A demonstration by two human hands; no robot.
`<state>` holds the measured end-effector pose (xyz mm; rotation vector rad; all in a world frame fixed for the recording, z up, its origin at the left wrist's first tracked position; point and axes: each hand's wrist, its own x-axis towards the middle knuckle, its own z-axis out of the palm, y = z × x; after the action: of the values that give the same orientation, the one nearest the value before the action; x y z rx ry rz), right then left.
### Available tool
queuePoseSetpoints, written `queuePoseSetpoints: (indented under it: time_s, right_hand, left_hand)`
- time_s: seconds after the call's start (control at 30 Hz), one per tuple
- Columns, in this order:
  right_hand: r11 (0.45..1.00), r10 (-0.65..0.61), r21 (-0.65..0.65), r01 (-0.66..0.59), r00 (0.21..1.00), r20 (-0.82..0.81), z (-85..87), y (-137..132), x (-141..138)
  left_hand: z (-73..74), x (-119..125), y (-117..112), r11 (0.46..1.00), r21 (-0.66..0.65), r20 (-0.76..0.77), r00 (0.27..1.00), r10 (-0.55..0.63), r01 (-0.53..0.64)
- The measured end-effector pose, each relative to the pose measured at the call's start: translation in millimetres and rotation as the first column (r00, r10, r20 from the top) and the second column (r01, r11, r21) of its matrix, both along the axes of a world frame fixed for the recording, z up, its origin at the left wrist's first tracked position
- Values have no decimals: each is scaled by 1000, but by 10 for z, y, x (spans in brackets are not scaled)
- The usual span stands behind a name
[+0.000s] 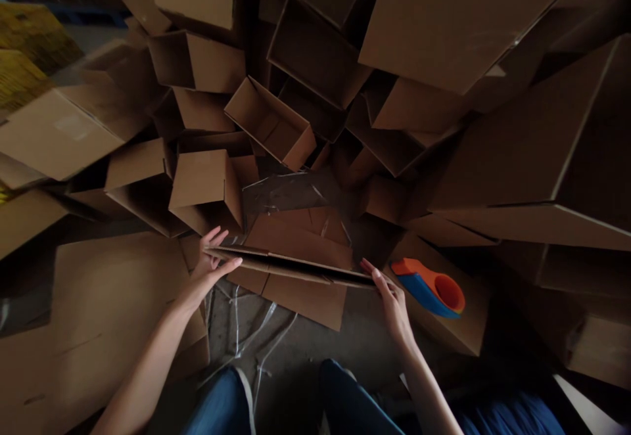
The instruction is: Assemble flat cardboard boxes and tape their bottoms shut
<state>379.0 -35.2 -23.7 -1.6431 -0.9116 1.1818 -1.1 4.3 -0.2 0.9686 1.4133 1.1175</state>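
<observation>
Gripping a flattened cardboard box by its two ends, the left hand and right hand hold it edge-on to the head camera, with a dark gap showing between its layers. It sits just below frame centre, at about 6 o'clock, above the person's legs in blue jeans. The left hand is spread, thumb across the top edge and fingers behind; the right hand pinches narrowly between thumb and fingers. Just beside the right hand, at about 4 o'clock, an orange and blue tape dispenser lies on a cardboard flap. Loose cardboard sheets lie behind the box, and strands of clear plastic trail over the concrete floor beneath it. A heap of open cardboard cartons fills the view from 9 o'clock round to 3 o'clock, with yellow sheets at the 10 o'clock edge.
</observation>
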Motion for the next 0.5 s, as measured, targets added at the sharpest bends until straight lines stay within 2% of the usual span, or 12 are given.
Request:
queuePoseSetpoints:
  time_s: [0.17, 0.27, 0.4, 0.5]
  right_hand:
    - [999, 46, 25, -47, 998, 46, 82, -13, 8]
    - [985, 171, 14, -173, 983, 70, 172, -12, 47]
    - [919, 393, -24, -394, 909, 138, 257, -11, 136]
    - [862, 498, -44, -506, 826, 265, 298, 2, 183]
  left_hand:
    - [88, 13, 9, 1000, 25, 4, 1000, 3, -3]
    - [96, -9, 14, 999, 29, 3, 999, 41, -41]
    - [18, -74, 14, 998, -14, 9, 998, 57, -57]
    - [-77, -112, 0, 998, -36, 27, 998, 59, -58]
